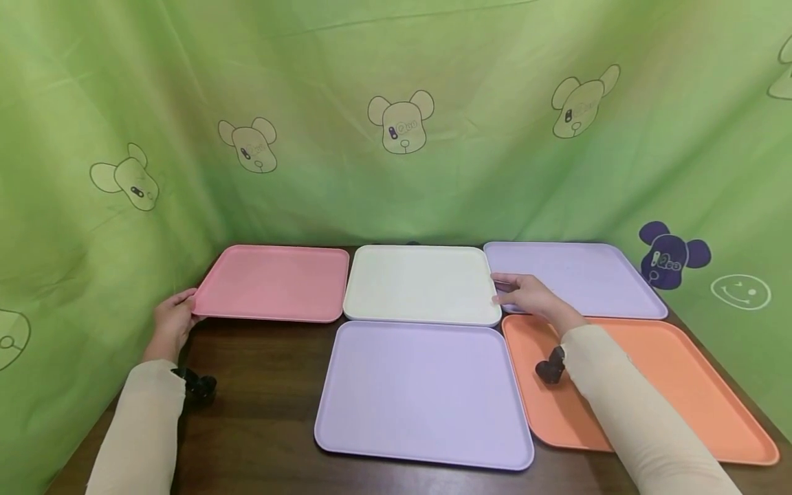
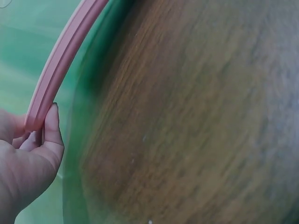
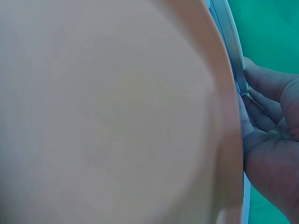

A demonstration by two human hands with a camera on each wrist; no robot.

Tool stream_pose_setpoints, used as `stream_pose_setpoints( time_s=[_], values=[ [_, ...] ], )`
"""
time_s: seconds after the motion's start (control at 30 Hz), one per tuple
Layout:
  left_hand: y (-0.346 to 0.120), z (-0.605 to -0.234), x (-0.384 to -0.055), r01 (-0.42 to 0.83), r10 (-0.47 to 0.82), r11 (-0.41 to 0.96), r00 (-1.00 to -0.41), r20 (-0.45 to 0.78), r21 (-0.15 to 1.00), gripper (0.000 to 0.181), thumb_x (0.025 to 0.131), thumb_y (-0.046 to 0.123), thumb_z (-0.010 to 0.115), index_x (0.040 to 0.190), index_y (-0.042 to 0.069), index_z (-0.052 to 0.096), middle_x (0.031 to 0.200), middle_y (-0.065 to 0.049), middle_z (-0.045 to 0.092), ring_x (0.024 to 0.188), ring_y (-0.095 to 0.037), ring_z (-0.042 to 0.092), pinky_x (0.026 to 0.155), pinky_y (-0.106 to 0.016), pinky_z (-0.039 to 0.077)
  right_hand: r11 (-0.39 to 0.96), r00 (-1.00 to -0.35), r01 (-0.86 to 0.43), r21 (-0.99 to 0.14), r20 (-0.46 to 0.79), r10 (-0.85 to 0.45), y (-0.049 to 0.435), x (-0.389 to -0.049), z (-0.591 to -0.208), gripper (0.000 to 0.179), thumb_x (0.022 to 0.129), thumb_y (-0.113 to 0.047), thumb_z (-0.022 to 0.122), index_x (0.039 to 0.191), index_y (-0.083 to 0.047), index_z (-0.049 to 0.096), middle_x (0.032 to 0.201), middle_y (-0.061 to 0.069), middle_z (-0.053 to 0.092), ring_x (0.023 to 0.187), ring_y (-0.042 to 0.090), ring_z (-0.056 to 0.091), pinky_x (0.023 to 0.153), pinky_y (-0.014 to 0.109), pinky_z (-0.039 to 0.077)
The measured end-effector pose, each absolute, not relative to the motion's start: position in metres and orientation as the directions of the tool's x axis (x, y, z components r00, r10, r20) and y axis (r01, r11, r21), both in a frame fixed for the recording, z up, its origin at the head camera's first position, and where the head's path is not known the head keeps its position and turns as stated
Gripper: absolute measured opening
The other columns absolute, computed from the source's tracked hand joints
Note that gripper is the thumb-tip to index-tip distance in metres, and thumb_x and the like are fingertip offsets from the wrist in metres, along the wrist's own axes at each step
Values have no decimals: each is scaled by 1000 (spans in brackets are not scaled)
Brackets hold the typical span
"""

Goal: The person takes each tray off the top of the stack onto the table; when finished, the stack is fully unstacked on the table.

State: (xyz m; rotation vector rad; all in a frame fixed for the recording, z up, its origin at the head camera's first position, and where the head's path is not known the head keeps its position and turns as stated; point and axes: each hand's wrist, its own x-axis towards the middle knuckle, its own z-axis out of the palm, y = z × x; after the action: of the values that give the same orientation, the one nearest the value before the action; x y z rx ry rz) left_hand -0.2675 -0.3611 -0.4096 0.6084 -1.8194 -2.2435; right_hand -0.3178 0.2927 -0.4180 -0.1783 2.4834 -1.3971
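Observation:
My left hand (image 1: 172, 320) grips the left front corner of a pink tray (image 1: 275, 283), with the thumb on one side of the rim and fingers on the other. In the left wrist view the rim of this pink tray (image 2: 56, 70) stands between thumb and fingers. My right hand (image 1: 524, 294) has its fingers extended toward the right edge of a white tray (image 1: 423, 284), fingertips at the rim. The right wrist view shows thumb and fingertips against a pale bluish-looking tray edge (image 3: 227, 32), just beyond the orange tray (image 3: 140, 112).
A lavender tray (image 1: 423, 395) lies in front of the white one, and another lavender tray (image 1: 563, 271) is at the back right. The orange tray (image 1: 650, 371) lies under the right forearm. Green printed curtain (image 1: 309, 89) encloses the brown table (image 1: 254, 405).

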Motion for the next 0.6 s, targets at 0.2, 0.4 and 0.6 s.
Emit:
stream_pose_setpoints(
  time_s=[0.2,0.4,0.6],
  values=[
    [-360,-413,-269,-137,-384,-123,-907,-175,983,48,98,-4,40,144,-13,30,78,9,55,66,-2,57,63,-16,53,536,-953,35,-844,-190,-237,291,-317,-415,69,93,-10,66,149,4,29,146,27,37,136,40,32,106,45,36],
    [-359,-418,-268,-138,-348,11,-929,-126,990,52,96,-7,45,145,-16,26,84,5,54,66,1,55,67,-14,52,536,-954,17,-844,-174,-245,290,-316,-412,68,92,-8,66,148,6,29,145,28,37,135,40,34,105,45,37],
    [-360,-420,-267,-147,-258,119,-960,-113,982,66,95,-3,54,148,-13,16,136,-34,35,83,2,60,83,-16,50,524,-950,10,-851,-171,-261,291,-316,-414,68,92,-8,66,148,7,30,145,29,37,135,40,34,105,43,37]
  ],
)
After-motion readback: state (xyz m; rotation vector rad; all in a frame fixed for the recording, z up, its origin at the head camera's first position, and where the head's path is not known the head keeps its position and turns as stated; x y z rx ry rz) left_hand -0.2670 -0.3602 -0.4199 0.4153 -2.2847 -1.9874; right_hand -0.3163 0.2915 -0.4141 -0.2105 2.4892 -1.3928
